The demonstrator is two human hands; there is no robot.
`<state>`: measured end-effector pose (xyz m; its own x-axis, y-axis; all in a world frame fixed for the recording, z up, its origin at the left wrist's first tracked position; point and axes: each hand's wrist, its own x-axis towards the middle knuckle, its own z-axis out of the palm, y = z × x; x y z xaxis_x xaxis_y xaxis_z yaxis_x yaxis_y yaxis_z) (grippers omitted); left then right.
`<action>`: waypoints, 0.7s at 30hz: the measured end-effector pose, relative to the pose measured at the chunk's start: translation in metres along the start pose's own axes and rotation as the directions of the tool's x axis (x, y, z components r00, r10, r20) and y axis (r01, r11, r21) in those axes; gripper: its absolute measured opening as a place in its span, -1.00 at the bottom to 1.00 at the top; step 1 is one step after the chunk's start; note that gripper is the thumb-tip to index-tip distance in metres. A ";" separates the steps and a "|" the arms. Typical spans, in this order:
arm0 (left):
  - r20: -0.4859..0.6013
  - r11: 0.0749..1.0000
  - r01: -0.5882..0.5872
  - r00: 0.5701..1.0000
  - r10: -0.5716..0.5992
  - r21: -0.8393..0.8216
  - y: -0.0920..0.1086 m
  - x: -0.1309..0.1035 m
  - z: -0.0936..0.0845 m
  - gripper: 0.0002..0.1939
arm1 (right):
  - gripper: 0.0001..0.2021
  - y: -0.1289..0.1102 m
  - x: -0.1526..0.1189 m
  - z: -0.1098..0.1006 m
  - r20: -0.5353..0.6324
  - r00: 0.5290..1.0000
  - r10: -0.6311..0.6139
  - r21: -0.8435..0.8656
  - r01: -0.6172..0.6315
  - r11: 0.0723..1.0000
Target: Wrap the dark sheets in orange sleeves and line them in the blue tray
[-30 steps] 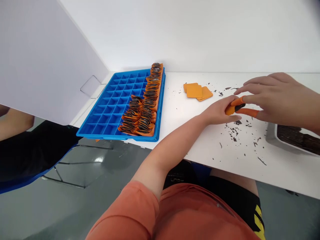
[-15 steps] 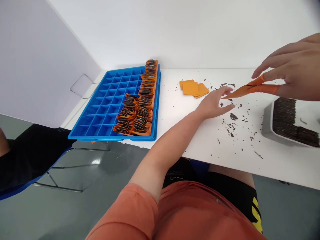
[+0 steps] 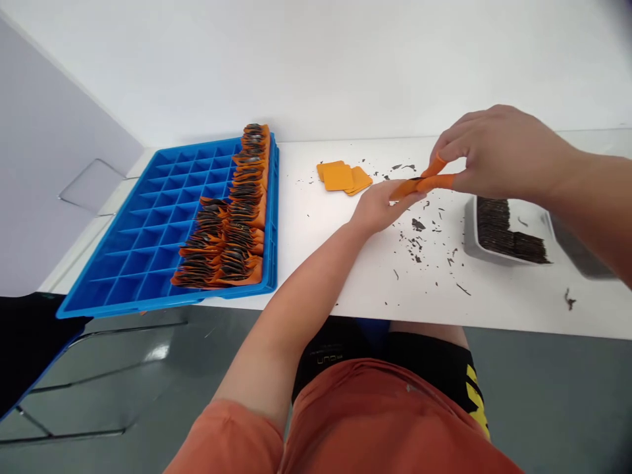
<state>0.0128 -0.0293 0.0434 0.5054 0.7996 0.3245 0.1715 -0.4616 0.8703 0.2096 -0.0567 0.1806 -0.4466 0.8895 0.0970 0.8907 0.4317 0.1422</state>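
An orange packet [image 3: 405,189] with something dark at its opening is held between both hands above the white table. My left hand [image 3: 378,205] pinches its left end. The thumb and fingers of my right hand [image 3: 481,148], in orange finger covers, grip its right side. Dark flakes [image 3: 417,225] lie scattered on the table below. Left of the hands is a small pile of orange squares [image 3: 338,177]. To the right, a pale container [image 3: 471,230] holds stacked thin dark sheets [image 3: 494,227], partly under my right wrist.
A blue compartment tray [image 3: 274,217] on the left holds rows of orange packets with dark contents [image 3: 241,230] along its right side. Another grey container [image 3: 577,250] stands under my right forearm. A chair [image 3: 99,336] is at the lower left.
The view has shifted to the right. My right hand has moved left and come close to my left hand, which now has its fingers closed on the orange packet.
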 end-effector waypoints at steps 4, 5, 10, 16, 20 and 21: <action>-0.018 1.000 0.000 1.000 0.000 -0.017 0.000 0.000 0.000 -0.62 | -0.73 -0.004 -0.003 0.001 0.062 0.998 0.012 0.034 -0.014 0.999; -0.019 1.000 0.003 1.000 -0.004 -0.019 0.001 -0.001 0.000 -0.64 | -0.71 -0.004 -0.004 0.001 0.082 0.997 -0.002 0.044 -0.001 0.999; -0.017 0.999 -0.009 1.000 0.009 -0.032 -0.001 0.000 0.000 -0.64 | -0.71 -0.005 -0.007 0.003 0.091 0.996 0.018 0.039 -0.021 0.999; -0.066 1.000 -0.011 0.998 0.009 -0.023 -0.007 0.002 0.000 -0.69 | -0.70 -0.016 -0.006 0.005 0.090 0.994 0.067 0.035 -0.070 0.997; -0.067 0.996 -0.046 0.997 0.042 -0.071 -0.010 0.003 0.003 -0.67 | -0.68 -0.016 -0.006 0.016 0.105 0.994 0.023 0.058 -0.029 0.998; -0.066 0.996 -0.060 0.996 0.055 -0.071 -0.011 0.003 0.004 -0.65 | -0.67 -0.015 -0.007 0.019 0.102 0.995 0.015 0.044 -0.020 0.999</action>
<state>0.0157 -0.0235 0.0328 0.4573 0.7965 0.3955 0.0806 -0.4800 0.8736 0.2006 -0.0668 0.1586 -0.4218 0.9067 -0.0022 0.9024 0.4200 0.0964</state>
